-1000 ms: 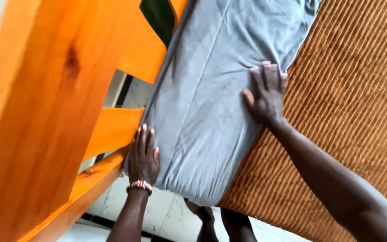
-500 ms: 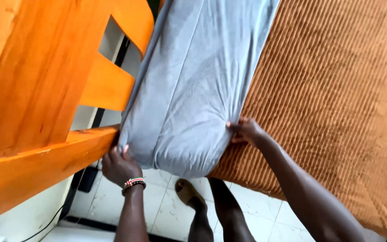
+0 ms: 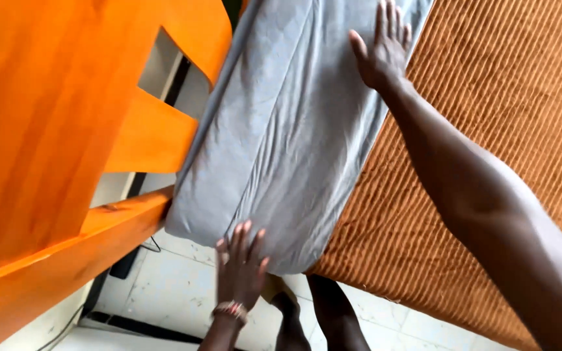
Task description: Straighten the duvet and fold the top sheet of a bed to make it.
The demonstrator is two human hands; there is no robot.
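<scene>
A grey sheet [image 3: 294, 130] covers the end of a mattress, beside a brown ribbed blanket [image 3: 489, 117]. My left hand [image 3: 240, 266], with a beaded bracelet at the wrist, lies flat with fingers spread on the sheet near the mattress's lower corner. My right hand [image 3: 382, 47] is stretched far up, palm flat and fingers spread on the grey sheet close to the blanket's edge. Neither hand holds anything.
An orange wooden bed frame [image 3: 66, 130] with cut-out slats runs along the left of the mattress. Below is a pale tiled floor [image 3: 177, 286] with my legs and a sandalled foot [image 3: 281, 296]. A dark cable lies by the wall at lower left.
Both hands let go of the sheet's corner. My right hand moved far up the mattress and flattened; my left hand moved right and opened flat on the sheet.
</scene>
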